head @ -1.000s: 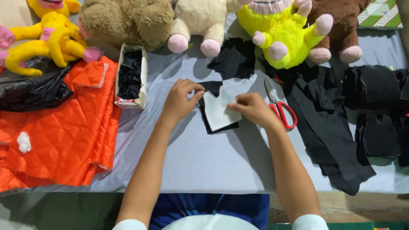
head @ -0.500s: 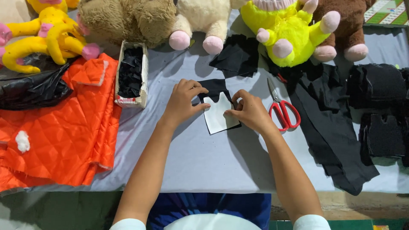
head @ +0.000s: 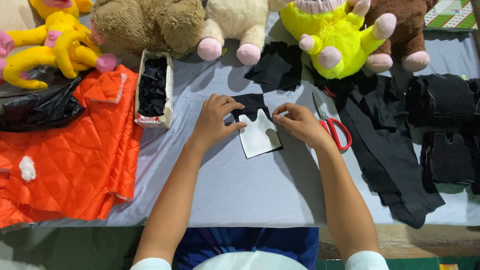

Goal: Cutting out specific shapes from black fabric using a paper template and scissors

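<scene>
A white paper pattern piece (head: 258,136) lies on a piece of black cloth (head: 250,102) in the middle of the grey table (head: 260,190). My left hand (head: 212,121) pinches the pattern's upper left corner together with the cloth. My right hand (head: 299,123) pinches its upper right corner. Red-handled scissors (head: 332,125) lie just right of my right hand.
Several plush toys line the far edge, among them a yellow-green one (head: 330,35) and a brown one (head: 147,25). A small box of black scraps (head: 154,87) stands left. Orange quilted fabric (head: 65,150) covers the left side. Black cloth pieces (head: 390,145) and stacks (head: 440,100) lie right.
Both hands have shifted up to the pattern's top corners. The pattern now lies squarer on the black cloth.
</scene>
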